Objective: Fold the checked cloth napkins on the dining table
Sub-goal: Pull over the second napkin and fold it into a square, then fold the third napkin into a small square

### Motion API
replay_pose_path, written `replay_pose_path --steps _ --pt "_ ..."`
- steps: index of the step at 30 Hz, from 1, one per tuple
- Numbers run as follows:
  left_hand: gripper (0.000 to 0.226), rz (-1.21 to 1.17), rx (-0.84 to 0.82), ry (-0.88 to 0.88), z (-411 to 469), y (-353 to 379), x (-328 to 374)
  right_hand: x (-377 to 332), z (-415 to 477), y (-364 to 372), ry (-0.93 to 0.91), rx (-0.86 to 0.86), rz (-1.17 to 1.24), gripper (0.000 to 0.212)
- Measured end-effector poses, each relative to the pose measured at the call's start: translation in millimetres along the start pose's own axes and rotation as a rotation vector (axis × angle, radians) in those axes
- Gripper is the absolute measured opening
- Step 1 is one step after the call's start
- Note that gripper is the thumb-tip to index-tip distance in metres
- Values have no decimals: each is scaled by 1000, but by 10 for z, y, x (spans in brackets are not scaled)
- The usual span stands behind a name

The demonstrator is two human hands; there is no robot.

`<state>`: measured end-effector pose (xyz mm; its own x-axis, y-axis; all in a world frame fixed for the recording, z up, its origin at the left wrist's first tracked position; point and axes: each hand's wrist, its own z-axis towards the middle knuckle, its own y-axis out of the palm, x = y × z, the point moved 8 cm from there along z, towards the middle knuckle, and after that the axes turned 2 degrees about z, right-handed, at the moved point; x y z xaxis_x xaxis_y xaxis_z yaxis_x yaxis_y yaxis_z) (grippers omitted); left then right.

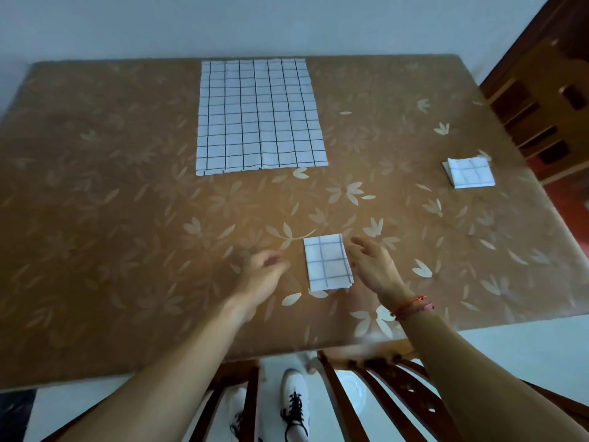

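Plain pale bluish wall (287,20) behind the far edge. Glossy brown table cover with pale flower-and-leaf print (111,186) lies flat, edge to edge. Dark brown slatted wooden chair (398,382) sits at the near edge, with more dark wooden slats (239,368) just left of it. White lace-up trainer with black laces (294,406) stands between them on white glossy floor tiles (526,349). Brown wooden chair with slotted back (541,100) at the far right corner, red-brown floor (570,202) beside it.

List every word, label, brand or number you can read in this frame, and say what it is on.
No readable text anywhere in the frame.
spread napkin: grid lines only.
near folded napkin: grid lines only.
right-edge folded napkin: grid lines only.
table cover: leaf pattern only.
shoe: no mark clear enough to read.
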<state>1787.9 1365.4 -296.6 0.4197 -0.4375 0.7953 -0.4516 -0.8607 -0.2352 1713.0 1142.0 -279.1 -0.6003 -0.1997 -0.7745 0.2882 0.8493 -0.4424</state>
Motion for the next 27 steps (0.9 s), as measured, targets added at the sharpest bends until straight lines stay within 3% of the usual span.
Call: replay_pose_path --steps 6,12,20,27 --pt "17 25 1 83 -231 -358 89 -306 -260 150 -26 -14 -52 49" --pt "6 87 75 173 -468 -793 173 -690 -560 477 -125 -67 -110 44" --pt "34 469 217 402 -498 -1304 427 -1208 -686 798 -402 -89 -436 56" --pt "60 808 318 656 -465 -1495 899 -1486 -521 798 -485 -19 -649 60"
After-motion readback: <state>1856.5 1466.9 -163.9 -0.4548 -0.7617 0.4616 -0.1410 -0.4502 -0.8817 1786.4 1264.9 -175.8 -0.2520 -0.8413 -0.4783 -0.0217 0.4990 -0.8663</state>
